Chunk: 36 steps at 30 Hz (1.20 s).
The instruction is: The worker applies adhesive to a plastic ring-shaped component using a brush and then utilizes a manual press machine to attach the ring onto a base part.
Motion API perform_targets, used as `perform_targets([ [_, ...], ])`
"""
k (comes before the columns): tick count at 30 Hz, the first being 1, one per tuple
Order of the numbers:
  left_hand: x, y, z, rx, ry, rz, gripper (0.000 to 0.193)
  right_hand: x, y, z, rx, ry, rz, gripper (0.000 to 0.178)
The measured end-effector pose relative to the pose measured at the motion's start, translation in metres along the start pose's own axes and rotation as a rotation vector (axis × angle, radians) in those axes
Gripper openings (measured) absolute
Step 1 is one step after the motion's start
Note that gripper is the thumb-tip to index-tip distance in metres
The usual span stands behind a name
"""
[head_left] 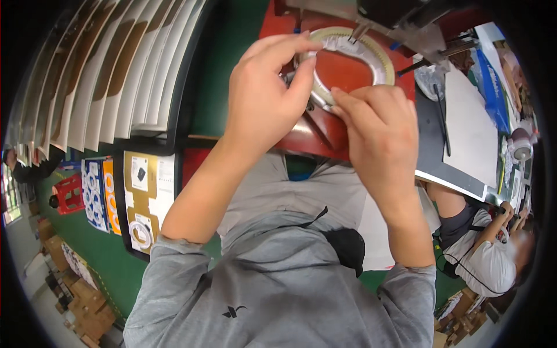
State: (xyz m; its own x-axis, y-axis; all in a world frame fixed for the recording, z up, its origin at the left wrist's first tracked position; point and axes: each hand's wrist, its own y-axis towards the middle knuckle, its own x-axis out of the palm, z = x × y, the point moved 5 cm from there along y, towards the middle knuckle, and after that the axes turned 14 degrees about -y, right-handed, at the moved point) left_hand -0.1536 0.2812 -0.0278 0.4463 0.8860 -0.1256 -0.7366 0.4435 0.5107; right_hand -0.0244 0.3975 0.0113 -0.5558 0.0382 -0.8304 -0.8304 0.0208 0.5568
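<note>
A ring-shaped piece [380,61] with a cream, notched outer band and a whitish, shiny inner band lies on the red work surface [348,72]. My left hand [264,87] is at the ring's left side, thumb and forefinger closed around its edge. Lower down, my right hand [380,119] pinches the ring's near edge between thumb and fingers. Metal parts of a dark machine [400,13] reach down over the ring's far side. My fingers cover parts of the ring's left and near edges.
A rack of upright white and brown sheets [104,75] stands at left, above printed cards [165,191]. A side table at right bears a pale board [476,122] and a thin dark rod [444,124]. Beyond it sits another person [484,264]. A red stool [69,192] stands far left.
</note>
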Motion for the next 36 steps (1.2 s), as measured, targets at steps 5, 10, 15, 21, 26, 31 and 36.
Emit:
perform_targets([
  [5, 0.002, 0.010, 0.005, 0.046, -0.061, 0.025, 0.021, 0.002, -0.006, 0.008, -0.060, -0.006, 0.014, 0.028],
  [10, -0.001, 0.012, 0.022, 0.273, -0.043, -0.030, 0.020, 0.012, -0.003, 0.033, 0.076, -0.017, 0.090, 0.041],
  [15, -0.004, 0.014, 0.030, 0.017, 0.104, -0.040, 0.021, 0.035, 0.014, 0.035, 0.158, -0.014, -0.084, 0.050],
  [21, 0.000, 0.016, 0.037, 0.288, 0.083, -0.079, 0.021, 0.010, 0.035, 0.018, 0.251, -0.083, -0.332, 0.052],
  [26, 0.005, 0.013, 0.024, 0.418, 0.099, -0.041, 0.019, 0.013, 0.042, 0.030, 0.226, -0.073, -0.305, 0.047],
  [31, 0.007, 0.011, 0.007, 0.177, 0.198, -0.127, 0.027, 0.040, 0.014, 0.052, 0.143, 0.043, -0.106, 0.053],
  [36, -0.017, 0.008, 0.011, 0.006, 0.100, -0.027, 0.027, -0.052, 0.006, 0.034, 0.032, 0.063, 0.259, 0.039],
])
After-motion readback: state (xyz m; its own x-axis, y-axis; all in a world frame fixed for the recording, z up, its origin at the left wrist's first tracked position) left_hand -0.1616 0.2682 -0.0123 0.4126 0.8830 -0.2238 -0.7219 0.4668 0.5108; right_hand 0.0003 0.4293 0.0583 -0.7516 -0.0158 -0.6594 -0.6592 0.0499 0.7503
